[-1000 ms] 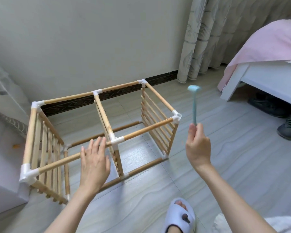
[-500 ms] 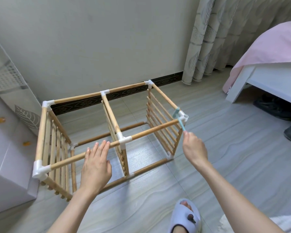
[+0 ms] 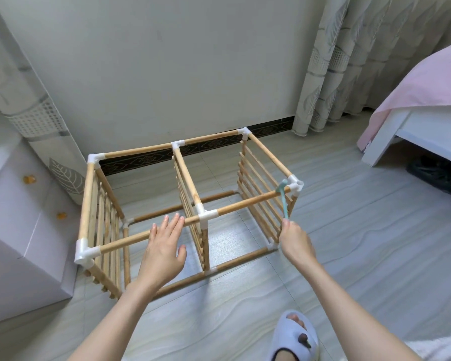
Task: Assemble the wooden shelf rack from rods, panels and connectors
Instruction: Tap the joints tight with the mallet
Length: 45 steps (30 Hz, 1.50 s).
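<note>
So the shelf rack (image 3: 193, 204) was sitting on the grey floor (image 3: 349, 269) right up near the wall (image 3: 167, 61), lying like an open box with slatted panels at both ends and one in the middle. My left hand (image 3: 163, 250) was flat, fingers straight and slightly spread, resting on the near top rod (image 3: 130, 239) just left of the white middle connector (image 3: 205, 217). My right hand (image 3: 294, 242) had its fingers curled round the bottom of the handle of a small teal hammer (image 3: 283, 199), and the hammer head was right at the white corner connector (image 3: 294, 186) on the near right top corner, touching or just about touching, I couldn't tell which. A white cabinet (image 3: 18, 243) stood just beside the rack's left end. Curtains (image 3: 331, 61) hung at the back right, and a bed with a pink cover (image 3: 422, 82) was off to the right. My slipper (image 3: 294, 337) poked into view at the bottom.
</note>
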Motion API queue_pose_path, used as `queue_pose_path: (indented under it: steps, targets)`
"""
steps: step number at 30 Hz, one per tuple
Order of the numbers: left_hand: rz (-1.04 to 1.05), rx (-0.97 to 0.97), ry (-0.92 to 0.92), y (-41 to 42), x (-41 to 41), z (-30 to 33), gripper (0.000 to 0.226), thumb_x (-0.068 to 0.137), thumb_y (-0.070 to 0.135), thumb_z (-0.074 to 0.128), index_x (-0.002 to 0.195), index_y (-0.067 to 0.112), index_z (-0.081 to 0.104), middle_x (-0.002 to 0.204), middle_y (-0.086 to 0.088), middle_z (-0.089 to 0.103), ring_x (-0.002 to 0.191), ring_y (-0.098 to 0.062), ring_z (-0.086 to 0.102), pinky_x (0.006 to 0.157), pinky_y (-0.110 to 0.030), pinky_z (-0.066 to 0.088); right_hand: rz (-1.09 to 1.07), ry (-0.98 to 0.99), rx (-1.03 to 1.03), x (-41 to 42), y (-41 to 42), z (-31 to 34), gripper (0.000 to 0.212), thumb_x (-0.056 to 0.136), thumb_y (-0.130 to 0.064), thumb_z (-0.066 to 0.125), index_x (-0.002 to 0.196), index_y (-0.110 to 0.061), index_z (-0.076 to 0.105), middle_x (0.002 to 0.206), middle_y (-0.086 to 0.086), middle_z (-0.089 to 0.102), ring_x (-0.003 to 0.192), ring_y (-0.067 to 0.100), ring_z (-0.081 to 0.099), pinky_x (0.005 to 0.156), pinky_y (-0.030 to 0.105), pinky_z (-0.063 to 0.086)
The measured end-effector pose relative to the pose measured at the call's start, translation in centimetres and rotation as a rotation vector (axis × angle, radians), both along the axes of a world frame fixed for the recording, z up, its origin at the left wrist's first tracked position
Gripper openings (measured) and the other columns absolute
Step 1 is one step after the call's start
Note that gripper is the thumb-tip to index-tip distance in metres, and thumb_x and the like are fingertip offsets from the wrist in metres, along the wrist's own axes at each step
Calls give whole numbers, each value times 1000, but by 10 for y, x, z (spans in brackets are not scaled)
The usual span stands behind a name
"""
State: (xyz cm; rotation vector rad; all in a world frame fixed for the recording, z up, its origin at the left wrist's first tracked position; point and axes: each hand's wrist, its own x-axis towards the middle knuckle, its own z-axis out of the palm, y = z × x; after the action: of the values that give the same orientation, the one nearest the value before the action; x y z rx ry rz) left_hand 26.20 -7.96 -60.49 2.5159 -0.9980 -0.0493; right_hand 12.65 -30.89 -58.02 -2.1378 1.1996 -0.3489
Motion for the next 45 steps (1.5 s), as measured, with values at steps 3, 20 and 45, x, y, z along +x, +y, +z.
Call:
queue_pose_path:
  steps: [3, 20, 45]
  targets:
    - [0, -156, 15, 15, 4, 6, 56, 93, 4, 47, 144, 16, 29, 152, 2, 26, 141, -6, 5, 115, -27, -4, 121, 10, -3, 3, 24, -5, 44, 103, -31, 18, 98, -6, 54, 81, 7, 59, 76, 24, 57, 60, 30, 35]
    - [778, -836, 353, 131, 23, -7, 30, 96, 12, 50, 123, 11, 62, 106, 2, 67, 92, -9, 59, 82, -24, 43, 777, -125, -119, 66, 215, 15, 41, 100, -46, 16, 91, -16, 43, 74, 1, 61, 68, 10, 60, 55, 26, 34]
    - [761, -1040, 492, 137, 27, -13, 26, 91, 16, 59, 116, 16, 65, 97, 14, 66, 92, 5, 59, 68, -3, 44, 701, -393, -166, 72, 208, 29, 32, 100, -35, 24, 79, -19, 41, 53, -7, 45, 48, 16, 46, 48, 30, 31]
